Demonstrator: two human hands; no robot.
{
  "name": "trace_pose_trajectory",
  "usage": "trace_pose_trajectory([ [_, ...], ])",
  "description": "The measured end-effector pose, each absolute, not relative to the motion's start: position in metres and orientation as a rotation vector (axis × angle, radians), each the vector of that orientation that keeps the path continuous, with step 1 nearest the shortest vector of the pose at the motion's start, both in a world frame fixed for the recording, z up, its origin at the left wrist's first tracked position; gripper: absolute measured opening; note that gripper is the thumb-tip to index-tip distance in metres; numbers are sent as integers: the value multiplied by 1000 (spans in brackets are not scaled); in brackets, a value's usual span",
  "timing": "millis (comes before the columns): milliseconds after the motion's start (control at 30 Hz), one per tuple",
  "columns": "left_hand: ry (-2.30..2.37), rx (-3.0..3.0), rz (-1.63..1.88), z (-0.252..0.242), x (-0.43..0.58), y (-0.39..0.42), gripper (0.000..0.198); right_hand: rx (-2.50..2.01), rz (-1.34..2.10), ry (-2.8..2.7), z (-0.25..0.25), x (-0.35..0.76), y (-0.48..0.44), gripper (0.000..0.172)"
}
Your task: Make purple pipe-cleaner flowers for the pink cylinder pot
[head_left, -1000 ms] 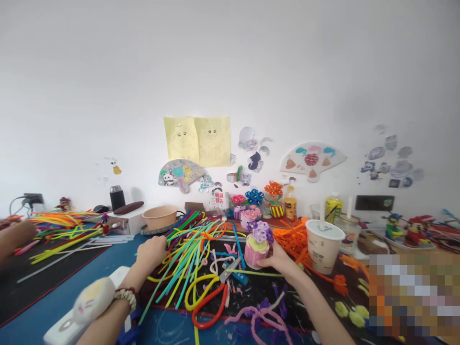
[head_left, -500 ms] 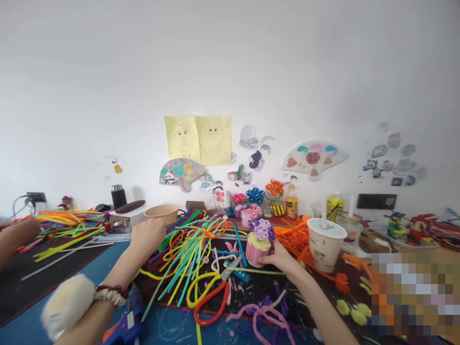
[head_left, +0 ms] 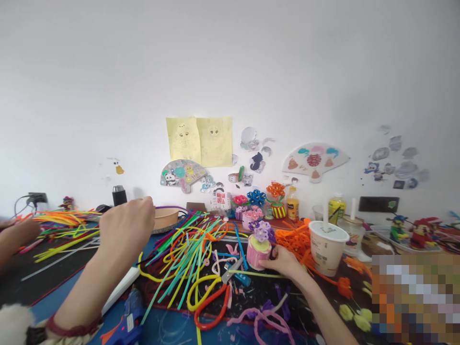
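Observation:
My left hand (head_left: 125, 226) is raised above the table's left middle, fingers pinched shut on a thin purple pipe cleaner (head_left: 171, 207) that arcs right over a tan bowl (head_left: 166, 218). Below it lies a loose pile of coloured pipe cleaners (head_left: 190, 242). My right hand (head_left: 283, 262) rests on the black mat and grips the base of a pink cupcake-shaped craft (head_left: 258, 249) topped with purple flowers. A plush wrist cuff shows at the bottom left corner.
Another person's hand (head_left: 16, 235) lies at the far left beside yellow and orange pipe cleaners. A paper cup with a straw (head_left: 327, 245) stands right of the craft, orange pipe cleaners (head_left: 295, 235) behind it. A blue glue gun (head_left: 125, 326) and scissors (head_left: 230, 269) lie near the front.
My left hand has lifted off the pipe cleaner pile and moved up and left, drawing a purple pipe cleaner with it. My right hand has stayed on the pink craft.

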State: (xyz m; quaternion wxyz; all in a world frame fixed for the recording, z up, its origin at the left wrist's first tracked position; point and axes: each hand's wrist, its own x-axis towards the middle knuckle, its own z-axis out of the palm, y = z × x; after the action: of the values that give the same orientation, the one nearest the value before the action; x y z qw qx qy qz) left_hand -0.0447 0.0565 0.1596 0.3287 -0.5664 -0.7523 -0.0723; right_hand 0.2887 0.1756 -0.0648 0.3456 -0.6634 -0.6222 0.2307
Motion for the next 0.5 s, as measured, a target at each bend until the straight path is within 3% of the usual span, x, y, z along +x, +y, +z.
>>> trace_pose_trajectory([
  [133, -2018, -1316, -318, 169, -33, 41, 48, -1611, 1030, -1783, -53, 287, 158, 52],
  [300, -2122, -1228, -704, 176, -8, 27, 46, -1232, 1554, -2008, -27, 286, 133, 41],
  [433, -2120, -1382, -1171, 147, 21, 16, 31, -702, 1878, -2024, -7, 278, 120, 39],
  [500, -2129, -1657, -1442, 117, 38, 15, 25, -469, 1861, -1889, 0, 272, 116, 48],
])
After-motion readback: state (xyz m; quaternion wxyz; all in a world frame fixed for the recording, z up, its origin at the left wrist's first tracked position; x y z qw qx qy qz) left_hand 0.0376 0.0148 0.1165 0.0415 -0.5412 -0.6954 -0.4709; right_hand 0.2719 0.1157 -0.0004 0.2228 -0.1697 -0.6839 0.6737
